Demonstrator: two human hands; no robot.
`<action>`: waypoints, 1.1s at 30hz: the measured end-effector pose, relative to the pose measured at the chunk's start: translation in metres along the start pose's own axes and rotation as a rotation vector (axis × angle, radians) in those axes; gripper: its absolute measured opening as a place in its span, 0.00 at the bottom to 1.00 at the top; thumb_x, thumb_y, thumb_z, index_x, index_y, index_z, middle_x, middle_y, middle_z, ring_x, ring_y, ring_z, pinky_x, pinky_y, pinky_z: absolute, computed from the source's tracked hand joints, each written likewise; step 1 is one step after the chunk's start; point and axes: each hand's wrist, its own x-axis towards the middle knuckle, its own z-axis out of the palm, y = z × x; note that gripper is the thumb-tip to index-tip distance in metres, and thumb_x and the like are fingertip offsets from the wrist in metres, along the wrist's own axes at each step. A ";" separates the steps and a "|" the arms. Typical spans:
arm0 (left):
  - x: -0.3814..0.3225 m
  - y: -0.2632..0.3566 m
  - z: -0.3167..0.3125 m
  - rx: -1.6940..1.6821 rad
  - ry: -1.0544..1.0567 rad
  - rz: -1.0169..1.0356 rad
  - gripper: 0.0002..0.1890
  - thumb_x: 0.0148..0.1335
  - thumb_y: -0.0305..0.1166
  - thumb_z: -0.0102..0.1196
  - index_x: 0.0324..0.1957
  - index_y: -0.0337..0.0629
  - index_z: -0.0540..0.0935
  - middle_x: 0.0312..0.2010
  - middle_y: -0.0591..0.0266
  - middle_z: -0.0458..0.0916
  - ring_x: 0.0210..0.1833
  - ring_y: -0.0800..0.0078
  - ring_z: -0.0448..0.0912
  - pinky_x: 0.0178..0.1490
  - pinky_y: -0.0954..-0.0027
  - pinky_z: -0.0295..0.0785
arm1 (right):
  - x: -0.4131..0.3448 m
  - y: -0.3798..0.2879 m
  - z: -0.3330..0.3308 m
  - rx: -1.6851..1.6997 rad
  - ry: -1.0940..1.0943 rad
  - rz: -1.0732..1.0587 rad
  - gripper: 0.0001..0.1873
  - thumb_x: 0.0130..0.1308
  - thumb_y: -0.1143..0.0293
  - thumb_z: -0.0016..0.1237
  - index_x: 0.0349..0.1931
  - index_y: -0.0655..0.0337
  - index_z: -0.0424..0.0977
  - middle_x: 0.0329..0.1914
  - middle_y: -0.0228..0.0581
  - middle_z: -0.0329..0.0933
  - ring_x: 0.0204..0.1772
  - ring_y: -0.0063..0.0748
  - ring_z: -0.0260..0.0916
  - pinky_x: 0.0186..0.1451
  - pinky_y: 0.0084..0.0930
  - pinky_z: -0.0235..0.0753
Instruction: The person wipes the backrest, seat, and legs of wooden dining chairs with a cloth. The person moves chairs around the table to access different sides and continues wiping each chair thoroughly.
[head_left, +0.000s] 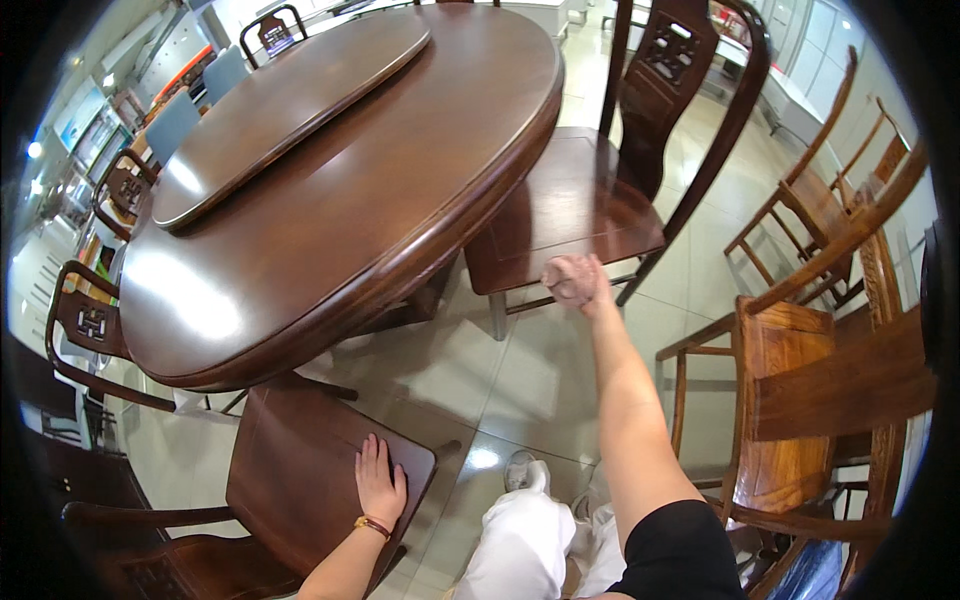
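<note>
My left hand (378, 480) rests palm down, fingers slightly apart, on the seat of a dark wooden chair (300, 457) at lower left. Out ahead, my right hand (598, 289) is blurred by motion. Its fingers are closed around what looks like a bunched pinkish-brown cloth (568, 280). That hand is over the front edge of a second dark wooden chair (555, 202), which has a carved backrest; I cannot tell whether the cloth touches the seat. Both seats stand beside a large round wooden table (420, 165).
A round raised wooden turntable (300, 112) sits on the table. Lighter brown wooden armchairs (787, 397) stand close on my right. Another dark chair (90, 322) is at the table's left side. My shoes (525, 472) are on the glossy tiled floor (450, 375).
</note>
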 end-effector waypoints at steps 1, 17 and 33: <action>0.003 0.001 -0.001 -0.011 -0.007 -0.003 0.27 0.62 0.33 0.46 0.63 0.32 0.63 0.68 0.45 0.56 0.71 0.49 0.53 0.72 0.50 0.46 | 0.002 -0.010 -0.006 0.083 -0.100 -0.063 0.32 0.68 0.43 0.32 0.54 0.63 0.68 0.57 0.49 0.72 0.59 0.46 0.69 0.64 0.39 0.67; 0.012 0.000 -0.003 -0.010 0.001 -0.005 0.27 0.61 0.34 0.46 0.61 0.32 0.66 0.67 0.46 0.59 0.69 0.51 0.57 0.72 0.51 0.49 | 0.007 -0.019 -0.037 0.192 -0.043 -0.001 0.23 0.67 0.51 0.40 0.44 0.65 0.72 0.44 0.44 0.77 0.47 0.42 0.76 0.53 0.36 0.76; 0.007 -0.005 -0.001 -0.042 0.080 0.020 0.27 0.62 0.36 0.45 0.61 0.33 0.67 0.67 0.48 0.60 0.70 0.55 0.58 0.72 0.54 0.48 | -0.130 0.079 0.010 0.211 0.008 0.193 0.33 0.65 0.39 0.39 0.51 0.64 0.70 0.51 0.46 0.76 0.54 0.45 0.73 0.62 0.45 0.70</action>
